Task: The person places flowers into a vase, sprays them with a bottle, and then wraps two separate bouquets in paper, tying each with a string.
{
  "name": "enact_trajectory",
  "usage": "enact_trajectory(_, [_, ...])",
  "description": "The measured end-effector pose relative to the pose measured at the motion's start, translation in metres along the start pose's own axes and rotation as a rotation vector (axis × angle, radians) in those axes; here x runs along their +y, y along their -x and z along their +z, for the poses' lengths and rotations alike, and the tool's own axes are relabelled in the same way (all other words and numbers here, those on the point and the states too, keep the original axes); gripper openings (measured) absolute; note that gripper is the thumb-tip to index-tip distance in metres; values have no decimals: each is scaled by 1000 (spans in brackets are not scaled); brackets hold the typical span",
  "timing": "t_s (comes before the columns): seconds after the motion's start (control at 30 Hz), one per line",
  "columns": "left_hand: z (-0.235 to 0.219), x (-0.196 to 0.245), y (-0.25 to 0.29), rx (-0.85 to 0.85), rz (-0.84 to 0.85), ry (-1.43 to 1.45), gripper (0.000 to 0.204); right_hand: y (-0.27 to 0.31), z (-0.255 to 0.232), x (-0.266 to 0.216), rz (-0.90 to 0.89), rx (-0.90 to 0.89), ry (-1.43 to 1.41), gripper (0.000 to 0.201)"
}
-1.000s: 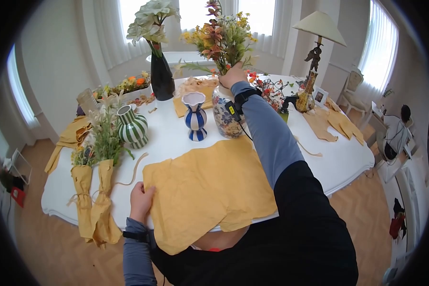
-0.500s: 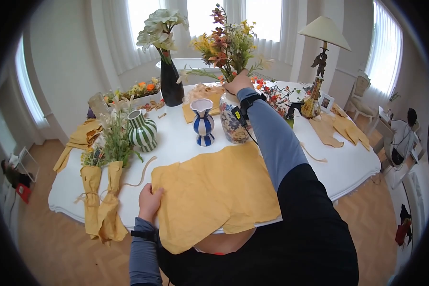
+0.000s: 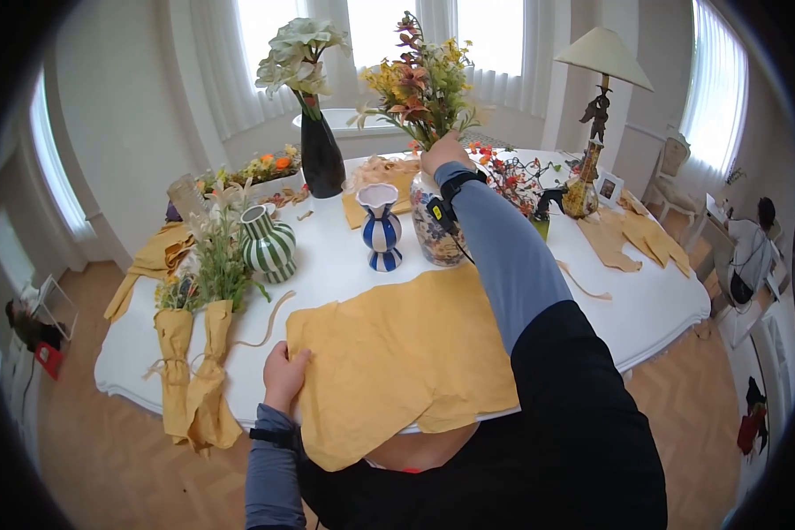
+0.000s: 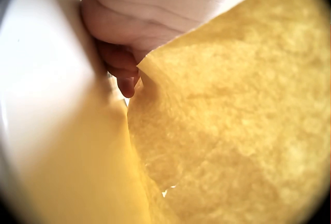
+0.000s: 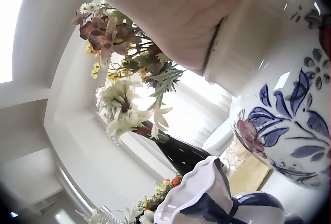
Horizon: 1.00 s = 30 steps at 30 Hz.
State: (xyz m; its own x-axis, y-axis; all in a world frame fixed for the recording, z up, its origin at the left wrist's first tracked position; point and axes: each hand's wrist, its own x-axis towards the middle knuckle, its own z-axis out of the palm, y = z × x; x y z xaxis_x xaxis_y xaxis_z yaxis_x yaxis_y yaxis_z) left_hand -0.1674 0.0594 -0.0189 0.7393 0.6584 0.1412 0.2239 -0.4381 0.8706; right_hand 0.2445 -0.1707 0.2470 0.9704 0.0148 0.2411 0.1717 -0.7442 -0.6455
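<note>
My right hand [image 3: 446, 153] grips the stems of a mixed bouquet [image 3: 422, 84] right at the mouth of a floral-painted vase [image 3: 435, 231]. Yellow blooms and a reddish-brown flower spike rise above the hand; the lower stems are hidden. In the right wrist view, the palm sits against the vase's rim [image 5: 214, 53]. At the near edge of the table, my left hand [image 3: 285, 375] pinches the left side of a sheet of yellow wrapping paper [image 3: 406, 353]. The sheet lies creased over the front of the table, its lower corner hanging past the edge.
A blue-and-white striped vase [image 3: 380, 230] stands close left of the painted one. Further left are a green-striped vase [image 3: 269, 247], a black vase [image 3: 321, 155] and two wrapped bouquets [image 3: 208, 380]. Red-berry sprigs [image 3: 512, 177] and a lamp [image 3: 592, 115] stand right.
The head view has shifted, so the table sits further right in it. The bouquet's left sprig has drawn in closer to the stems. Both hands keep their holds.
</note>
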Motion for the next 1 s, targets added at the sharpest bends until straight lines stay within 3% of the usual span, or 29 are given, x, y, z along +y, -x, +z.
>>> enact_trajectory(0.33, [-2, 14, 6, 45, 30, -92, 33, 3, 3, 8, -117, 139, -32, 67])
enact_trajectory(0.63, [0, 10, 4, 33, 4, -88, 32, 1, -4, 15, -511, 484, -444, 52])
enact_trajectory(1.0, [0, 2, 2, 58, -2, -59, 24, 33, -86, -49, -802, 670, -622, 53])
